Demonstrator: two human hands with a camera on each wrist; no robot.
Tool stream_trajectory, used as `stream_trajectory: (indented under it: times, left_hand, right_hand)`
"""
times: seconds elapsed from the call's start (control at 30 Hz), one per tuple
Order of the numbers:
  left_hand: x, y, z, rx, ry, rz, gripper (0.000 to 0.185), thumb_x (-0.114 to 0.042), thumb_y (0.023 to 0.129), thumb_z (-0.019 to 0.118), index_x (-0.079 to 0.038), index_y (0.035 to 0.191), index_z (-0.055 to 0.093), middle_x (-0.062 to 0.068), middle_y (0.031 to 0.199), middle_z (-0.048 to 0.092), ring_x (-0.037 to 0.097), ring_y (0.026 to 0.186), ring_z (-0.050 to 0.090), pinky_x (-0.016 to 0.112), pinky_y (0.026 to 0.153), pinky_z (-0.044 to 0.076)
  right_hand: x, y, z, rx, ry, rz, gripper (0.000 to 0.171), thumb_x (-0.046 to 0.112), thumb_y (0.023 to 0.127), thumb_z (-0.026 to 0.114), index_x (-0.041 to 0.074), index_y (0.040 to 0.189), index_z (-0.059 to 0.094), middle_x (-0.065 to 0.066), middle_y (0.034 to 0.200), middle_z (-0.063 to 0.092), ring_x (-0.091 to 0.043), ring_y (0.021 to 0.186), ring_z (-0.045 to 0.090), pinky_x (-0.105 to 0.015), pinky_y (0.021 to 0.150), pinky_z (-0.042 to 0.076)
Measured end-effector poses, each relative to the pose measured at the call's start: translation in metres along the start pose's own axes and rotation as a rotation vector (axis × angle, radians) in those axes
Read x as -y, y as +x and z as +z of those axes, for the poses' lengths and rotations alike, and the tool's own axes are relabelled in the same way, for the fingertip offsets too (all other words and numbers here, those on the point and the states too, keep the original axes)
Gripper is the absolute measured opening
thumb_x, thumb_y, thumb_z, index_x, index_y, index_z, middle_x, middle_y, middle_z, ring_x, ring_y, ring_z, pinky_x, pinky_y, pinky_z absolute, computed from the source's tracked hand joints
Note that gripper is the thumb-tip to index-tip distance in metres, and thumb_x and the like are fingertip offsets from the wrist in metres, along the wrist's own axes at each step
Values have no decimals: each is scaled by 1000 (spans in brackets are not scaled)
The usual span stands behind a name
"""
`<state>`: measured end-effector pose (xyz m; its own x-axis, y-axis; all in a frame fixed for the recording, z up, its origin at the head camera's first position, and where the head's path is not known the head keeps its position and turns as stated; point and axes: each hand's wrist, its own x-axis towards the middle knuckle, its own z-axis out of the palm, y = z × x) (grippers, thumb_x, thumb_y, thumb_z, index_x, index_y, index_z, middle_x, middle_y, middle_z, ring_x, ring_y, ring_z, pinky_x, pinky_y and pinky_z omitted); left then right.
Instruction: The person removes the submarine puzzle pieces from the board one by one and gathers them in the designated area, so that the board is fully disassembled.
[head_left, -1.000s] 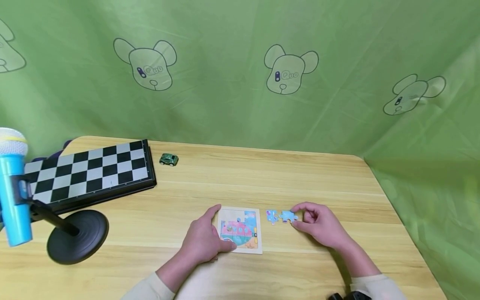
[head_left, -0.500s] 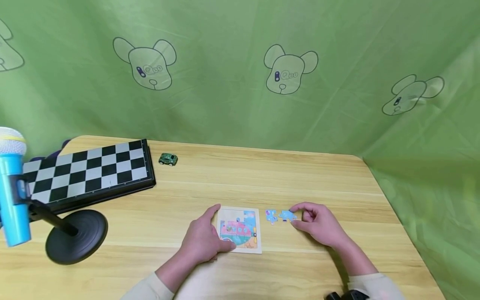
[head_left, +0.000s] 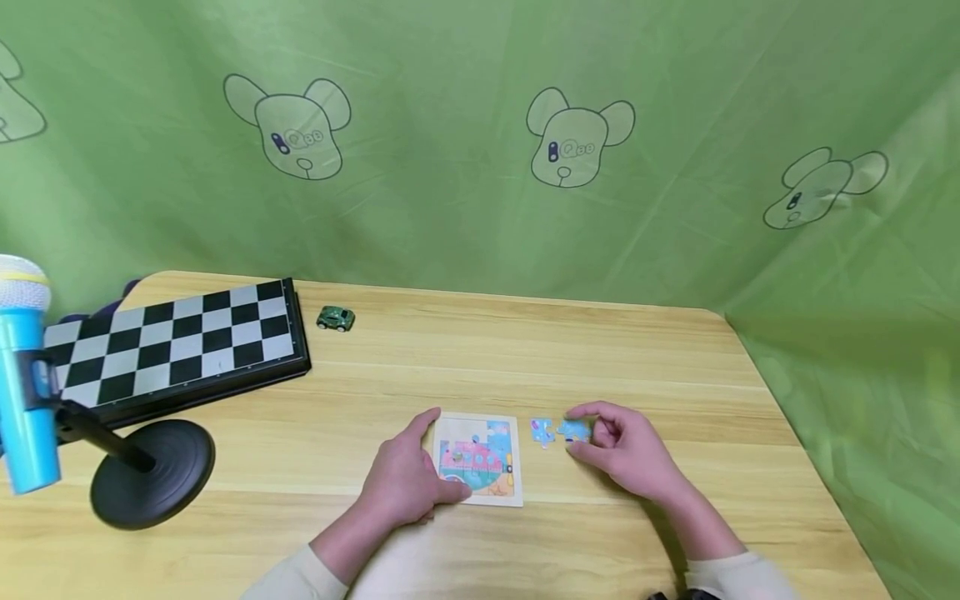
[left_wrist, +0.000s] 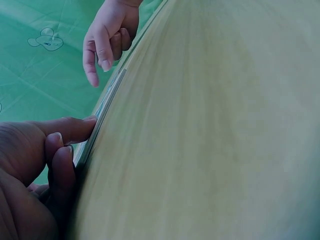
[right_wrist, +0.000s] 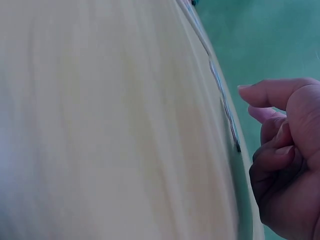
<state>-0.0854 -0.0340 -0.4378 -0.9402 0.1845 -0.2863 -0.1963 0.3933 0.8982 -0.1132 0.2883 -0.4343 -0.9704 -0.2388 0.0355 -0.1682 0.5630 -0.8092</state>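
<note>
A square jigsaw puzzle board [head_left: 519,479] with a pale border lies on the table; its picture has pink, teal and blue parts, and a bare area shows at the upper left. My left hand [head_left: 403,479] holds the board at its left side, index finger at the far corner and thumb on the near edge. To the board's right lie two blue jigsaw pieces, the left piece [head_left: 542,432] and the right piece [head_left: 573,429]. Over the right piece hovers my right hand [head_left: 633,450], thumb and index finger apart. The right wrist view shows its fingertips [right_wrist: 245,90] off the pieces.
A folding chessboard [head_left: 187,337] lies at the back left, with a small green toy car [head_left: 335,318] beside it. A blue toy microphone [head_left: 28,392] on a black round-based stand [head_left: 153,475] stands at the left. Green cloth [head_left: 450,208] hangs behind the wooden table [head_left: 420,350].
My right hand has shifted left, from the right end of the right jigsaw piece to over it. Both pieces stay put. The left hand keeps its place on the board.
</note>
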Motion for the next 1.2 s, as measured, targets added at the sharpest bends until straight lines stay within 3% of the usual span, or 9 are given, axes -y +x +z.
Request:
stream_trajectory:
  times: [0.27, 0.63, 0.87, 1.03, 1.2]
  left_hand:
    - [-1, 0, 0, -1, 2, -8, 114, -11, 62, 94, -12, 156, 31, 8, 64, 57, 14, 35, 52, 27, 35, 45]
    - [-1, 0, -1, 1, 5, -7, 113, -13, 62, 95, -13, 156, 32, 9, 66, 58, 16, 37, 54, 28, 36, 46]
    - [-1, 1, 0, 3, 20, -3, 113, -13, 62, 94, -12, 156, 32, 9, 67, 58, 15, 37, 55, 28, 36, 46]
    - [0, 0, 0, 4, 23, 1, 113, -14, 63, 94, -12, 156, 32, 8, 65, 58, 15, 37, 55, 28, 36, 46]
    - [-1, 0, -1, 6, 25, 3, 112, -15, 63, 94, -11, 156, 32, 8, 63, 58, 15, 36, 54, 27, 36, 45]
  right_hand:
    - [18, 4, 24, 45, 59, -56, 39, 11, 80, 85, 12, 115, 69, 5, 61, 35, -8, 55, 34, -27, 70, 43]
    - [40, 13, 56, 132, 37, -72, 46, 12, 78, 87, 15, 120, 67, 8, 60, 40, -5, 56, 38, -29, 75, 49]
    - [49, 17, 69, 198, 38, -92, 40, 13, 81, 84, 10, 117, 67, 8, 60, 39, -5, 54, 35, -29, 72, 50]
    - [54, 18, 74, 222, 14, -57, 35, 8, 83, 81, 6, 115, 66, 8, 59, 41, -4, 52, 35, -28, 71, 49]
    - [59, 19, 75, 220, -10, -17, 32, 7, 84, 79, 8, 113, 66, 9, 58, 42, -5, 50, 37, -26, 61, 45]
